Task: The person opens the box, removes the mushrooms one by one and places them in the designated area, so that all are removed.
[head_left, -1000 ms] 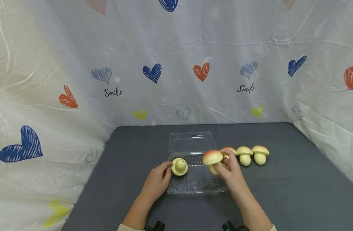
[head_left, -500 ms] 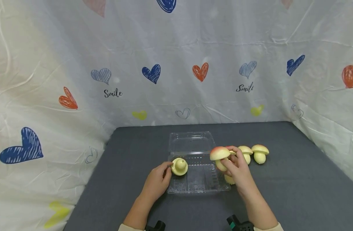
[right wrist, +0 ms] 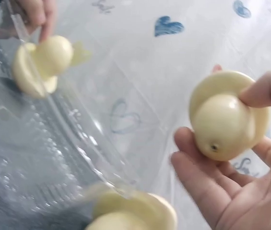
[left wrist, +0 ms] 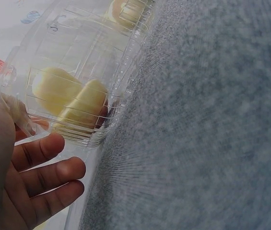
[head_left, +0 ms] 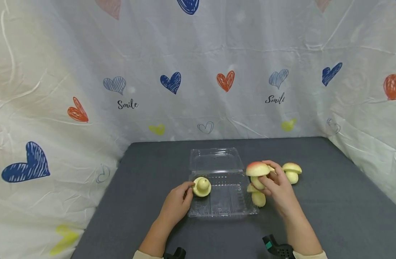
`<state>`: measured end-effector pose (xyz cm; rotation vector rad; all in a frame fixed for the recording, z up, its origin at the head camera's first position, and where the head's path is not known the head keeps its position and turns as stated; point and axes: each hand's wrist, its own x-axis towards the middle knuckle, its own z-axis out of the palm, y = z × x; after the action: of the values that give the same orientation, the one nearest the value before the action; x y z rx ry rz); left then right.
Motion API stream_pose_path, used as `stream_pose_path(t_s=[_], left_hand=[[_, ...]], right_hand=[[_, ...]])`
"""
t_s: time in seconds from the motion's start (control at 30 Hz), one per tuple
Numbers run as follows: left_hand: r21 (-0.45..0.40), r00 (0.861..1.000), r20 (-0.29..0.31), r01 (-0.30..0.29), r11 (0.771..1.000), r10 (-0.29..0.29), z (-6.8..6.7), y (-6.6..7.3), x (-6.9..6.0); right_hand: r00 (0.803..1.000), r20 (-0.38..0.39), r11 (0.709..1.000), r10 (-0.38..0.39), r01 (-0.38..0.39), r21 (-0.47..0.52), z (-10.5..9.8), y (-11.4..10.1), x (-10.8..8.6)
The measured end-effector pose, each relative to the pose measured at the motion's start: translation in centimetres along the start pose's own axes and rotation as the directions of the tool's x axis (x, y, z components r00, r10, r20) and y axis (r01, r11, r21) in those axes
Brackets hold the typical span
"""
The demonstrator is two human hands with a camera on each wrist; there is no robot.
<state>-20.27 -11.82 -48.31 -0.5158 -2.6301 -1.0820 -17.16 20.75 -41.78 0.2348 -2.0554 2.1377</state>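
Observation:
My right hand [head_left: 277, 185] grips a toy mushroom [head_left: 257, 169] with a red-tinged cap and pale stem. It is raised above the right edge of a clear plastic box [head_left: 220, 198]. Another toy mushroom [head_left: 258, 199] lies at that edge, partly behind the right hand. At the box's left side, a toy mushroom [head_left: 201, 187] rests cap down with its stem up. Just beside it, my left hand [head_left: 176, 201] pinches the box's left wall between thumb and forefinger; the other fingers are loosely bent in the left wrist view.
The box's clear lid [head_left: 215, 160] lies folded back toward the far side. Farther right stands a toy mushroom [head_left: 292, 172], and part of another [head_left: 271, 169] shows behind the right hand. A dark cloth covers the table [head_left: 152, 162]. A heart-patterned curtain [head_left: 198, 108] closes off the back and sides.
My right hand has moved right with its mushroom, from over the box to its right edge, uncovering the mushroom lying there. My left hand and the box stay put.

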Motion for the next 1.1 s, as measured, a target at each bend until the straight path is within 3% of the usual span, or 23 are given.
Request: stream_pose_path(t_s=[0.23,0.5,0.63,0.83,1.1], left_hand=[[-0.006,1.0,0.002,0.013,1.0,-0.013,0.0,0.0,0.1],[0.005,1.0,0.006,0.022,1.0,-0.022,0.0,0.2,0.1],[0.007,1.0,0.01,0.023,1.0,-0.023,0.1,0.1,0.1],[0.006,1.0,0.014,0.024,1.0,-0.024,0.1,0.1,0.1],[0.003,1.0,0.007,0.02,1.0,-0.02,0.1,0.0,0.0]], right_hand=[[0.999,0.038,0.998,0.021,-0.019,-0.064,-1.2,-0.4,0.0],[0.996,-0.084,0.982,0.042,-0.057,-0.181,-2.3,-0.3,0.2],[0.994,-0.105,0.966,0.028,-0.054,-0.252,-3.0,-0.2,0.1],[0.997,-0.065,0.943,0.04,-0.059,-0.329,-4.3,-0.1,0.1],[0.991,0.0,0.928,0.134,-0.125,-0.351,-6.0,0.0,0.1]])
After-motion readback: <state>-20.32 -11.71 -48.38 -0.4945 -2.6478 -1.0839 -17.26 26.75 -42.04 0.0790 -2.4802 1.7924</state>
